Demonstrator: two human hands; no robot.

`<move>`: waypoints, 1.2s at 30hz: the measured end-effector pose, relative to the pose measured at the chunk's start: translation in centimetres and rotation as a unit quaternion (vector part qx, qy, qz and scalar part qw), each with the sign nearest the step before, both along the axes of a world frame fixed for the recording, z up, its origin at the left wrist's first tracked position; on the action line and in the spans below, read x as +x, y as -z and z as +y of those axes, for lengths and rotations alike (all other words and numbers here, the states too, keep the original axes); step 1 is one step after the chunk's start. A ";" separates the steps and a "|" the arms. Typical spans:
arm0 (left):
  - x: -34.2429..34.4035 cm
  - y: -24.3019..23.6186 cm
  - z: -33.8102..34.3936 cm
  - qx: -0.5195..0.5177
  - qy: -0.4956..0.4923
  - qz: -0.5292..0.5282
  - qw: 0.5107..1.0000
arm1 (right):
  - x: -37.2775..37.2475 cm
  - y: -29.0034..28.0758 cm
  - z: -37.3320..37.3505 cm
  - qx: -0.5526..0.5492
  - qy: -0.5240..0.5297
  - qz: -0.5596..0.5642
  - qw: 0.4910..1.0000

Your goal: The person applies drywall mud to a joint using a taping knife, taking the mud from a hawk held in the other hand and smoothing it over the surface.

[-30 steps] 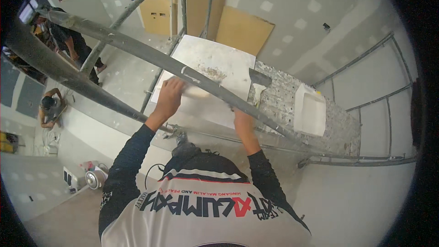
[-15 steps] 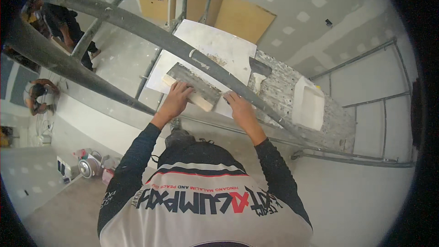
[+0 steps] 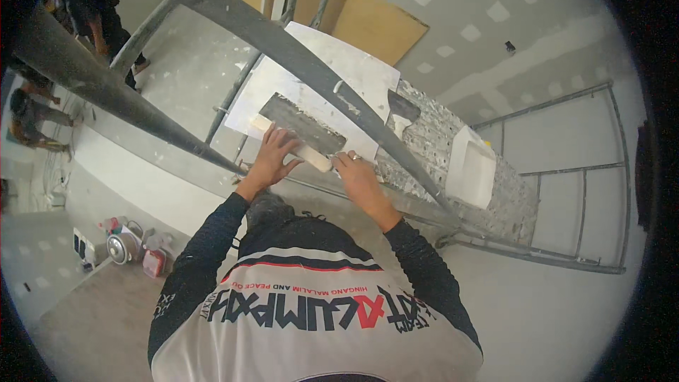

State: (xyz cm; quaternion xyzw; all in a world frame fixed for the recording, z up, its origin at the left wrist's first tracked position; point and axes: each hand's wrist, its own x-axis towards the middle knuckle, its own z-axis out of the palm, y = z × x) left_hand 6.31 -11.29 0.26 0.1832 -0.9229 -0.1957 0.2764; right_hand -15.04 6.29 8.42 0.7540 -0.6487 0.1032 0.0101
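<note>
A wide flat trowel, with a grey blade [image 3: 303, 122] and pale wooden handle [image 3: 316, 157], lies tilted on a white board [image 3: 368, 64] between scaffold bars. My left hand [image 3: 274, 157] grips the handle near its left part, fingers bent over it. My right hand [image 3: 358, 180] has its fingers closed at the right end of the trowel; exactly what its fingertips pinch is hard to make out. Farther right, a putty knife [image 3: 402, 106] with white filler on its handle rests near the board's edge.
Grey scaffold bars [image 3: 276, 42] cross above the board. A speckled plank [image 3: 514, 205] carries a white tray [image 3: 470, 173]. Two other workers [image 3: 95, 21] [image 3: 35, 117] are at the left, below. A fan-like round appliance [image 3: 119, 247] sits among items lower left, and more scaffolding [image 3: 583, 170] stands right.
The trowel's blade has come into sight on the board. My right hand rose to its right end, and my left hand shifted slightly down. The whole view has shifted a little.
</note>
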 end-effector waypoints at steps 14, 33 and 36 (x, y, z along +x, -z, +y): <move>0.3 2.7 0.5 0.004 -0.056 0.052 0.997 | -0.9 2.9 -7.5 0.008 0.007 -0.088 0.996; 1.7 -1.2 -0.5 0.085 -0.241 0.020 0.967 | 3.2 1.1 -8.1 0.088 -0.026 -0.023 0.996; 1.2 -1.0 -0.6 0.073 -0.232 0.019 0.970 | 4.6 1.8 -12.5 0.001 -0.037 -0.077 0.996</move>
